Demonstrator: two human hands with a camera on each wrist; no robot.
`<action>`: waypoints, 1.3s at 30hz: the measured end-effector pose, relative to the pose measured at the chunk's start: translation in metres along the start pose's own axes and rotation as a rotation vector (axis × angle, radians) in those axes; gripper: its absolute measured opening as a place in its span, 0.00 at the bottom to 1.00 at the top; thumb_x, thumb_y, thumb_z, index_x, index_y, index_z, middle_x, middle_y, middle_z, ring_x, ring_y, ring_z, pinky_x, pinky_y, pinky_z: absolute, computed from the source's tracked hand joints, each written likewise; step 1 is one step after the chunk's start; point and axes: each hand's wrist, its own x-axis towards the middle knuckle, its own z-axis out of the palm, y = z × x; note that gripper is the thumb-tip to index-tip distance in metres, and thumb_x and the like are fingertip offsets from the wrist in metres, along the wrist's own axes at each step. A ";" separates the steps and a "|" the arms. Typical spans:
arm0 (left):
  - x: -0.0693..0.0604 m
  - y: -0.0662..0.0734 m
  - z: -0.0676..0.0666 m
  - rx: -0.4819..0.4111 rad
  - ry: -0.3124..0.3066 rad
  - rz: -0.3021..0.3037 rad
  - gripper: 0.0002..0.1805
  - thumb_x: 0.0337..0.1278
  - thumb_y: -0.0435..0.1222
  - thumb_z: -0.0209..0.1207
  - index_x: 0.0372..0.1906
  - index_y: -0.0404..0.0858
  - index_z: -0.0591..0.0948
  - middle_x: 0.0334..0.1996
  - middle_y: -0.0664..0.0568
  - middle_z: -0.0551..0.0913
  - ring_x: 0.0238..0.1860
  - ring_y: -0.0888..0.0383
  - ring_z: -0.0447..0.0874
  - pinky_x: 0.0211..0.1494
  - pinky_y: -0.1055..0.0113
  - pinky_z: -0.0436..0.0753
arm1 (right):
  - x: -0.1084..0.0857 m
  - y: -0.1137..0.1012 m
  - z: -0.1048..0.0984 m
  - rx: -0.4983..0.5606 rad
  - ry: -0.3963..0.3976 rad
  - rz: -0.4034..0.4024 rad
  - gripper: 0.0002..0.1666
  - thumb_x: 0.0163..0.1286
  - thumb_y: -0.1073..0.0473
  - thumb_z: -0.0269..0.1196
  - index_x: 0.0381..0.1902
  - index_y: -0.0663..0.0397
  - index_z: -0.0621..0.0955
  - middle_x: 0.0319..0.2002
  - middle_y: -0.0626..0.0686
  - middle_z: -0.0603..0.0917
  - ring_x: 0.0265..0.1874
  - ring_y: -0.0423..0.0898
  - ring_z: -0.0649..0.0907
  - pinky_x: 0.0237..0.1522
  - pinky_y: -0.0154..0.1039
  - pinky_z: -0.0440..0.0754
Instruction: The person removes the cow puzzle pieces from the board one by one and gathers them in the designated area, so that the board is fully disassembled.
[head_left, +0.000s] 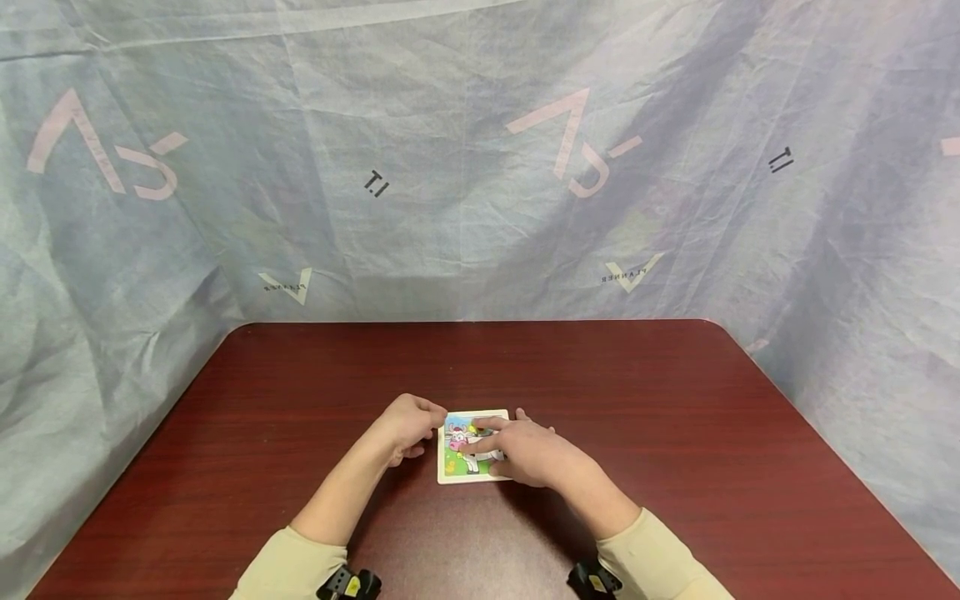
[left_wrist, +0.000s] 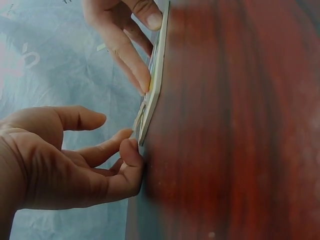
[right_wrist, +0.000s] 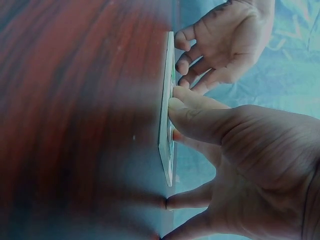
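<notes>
A small flat picture board (head_left: 452,469) with a pale rim lies on the table and shows a cartoon cow on green ground. It looks like a tray puzzle. My left hand (head_left: 408,427) is at its upper left corner, fingertips touching or very near the rim. In the left wrist view the thumb stands apart from the other fingers, and a thin tilted sliver (left_wrist: 139,116) shows at a fingertip. Over the board's right part spreads my right hand (head_left: 536,454), thumb and some fingers resting on the picture, other fingertips on the table beyond. It hides part of the cow.
The dark red wooden table (head_left: 337,367) has rounded far corners. A grey printed cloth (head_left: 450,225) hangs behind it and along both sides. Black straps with devices (head_left: 349,583) sit on both wrists at the sleeve ends.
</notes>
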 end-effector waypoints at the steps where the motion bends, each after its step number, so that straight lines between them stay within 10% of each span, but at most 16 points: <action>1: 0.000 0.000 0.001 0.004 0.004 0.003 0.15 0.67 0.32 0.56 0.54 0.31 0.83 0.49 0.44 0.81 0.44 0.48 0.76 0.34 0.63 0.78 | 0.000 0.000 0.000 -0.003 0.002 -0.002 0.29 0.69 0.60 0.69 0.64 0.26 0.80 0.73 0.47 0.69 0.68 0.73 0.66 0.43 0.79 0.72; 14: 0.005 -0.002 0.010 0.057 0.053 0.071 0.16 0.57 0.28 0.60 0.51 0.30 0.82 0.39 0.46 0.82 0.39 0.51 0.79 0.36 0.61 0.80 | -0.001 0.000 0.000 0.001 0.001 -0.023 0.28 0.70 0.59 0.68 0.65 0.28 0.80 0.73 0.49 0.69 0.68 0.70 0.68 0.49 0.78 0.71; 22: 0.006 -0.004 0.015 0.070 0.081 0.091 0.16 0.55 0.25 0.60 0.50 0.29 0.82 0.33 0.48 0.82 0.19 0.59 0.67 0.20 0.70 0.66 | -0.001 0.000 0.000 -0.007 0.006 -0.029 0.29 0.70 0.59 0.68 0.65 0.28 0.80 0.74 0.50 0.68 0.66 0.73 0.70 0.49 0.77 0.72; 39: 0.009 -0.004 0.018 0.196 0.160 0.132 0.13 0.50 0.25 0.70 0.42 0.32 0.85 0.30 0.49 0.79 0.31 0.55 0.75 0.31 0.66 0.75 | -0.002 0.001 0.000 0.015 -0.010 -0.003 0.29 0.70 0.59 0.68 0.66 0.26 0.79 0.75 0.48 0.67 0.67 0.79 0.64 0.43 0.81 0.71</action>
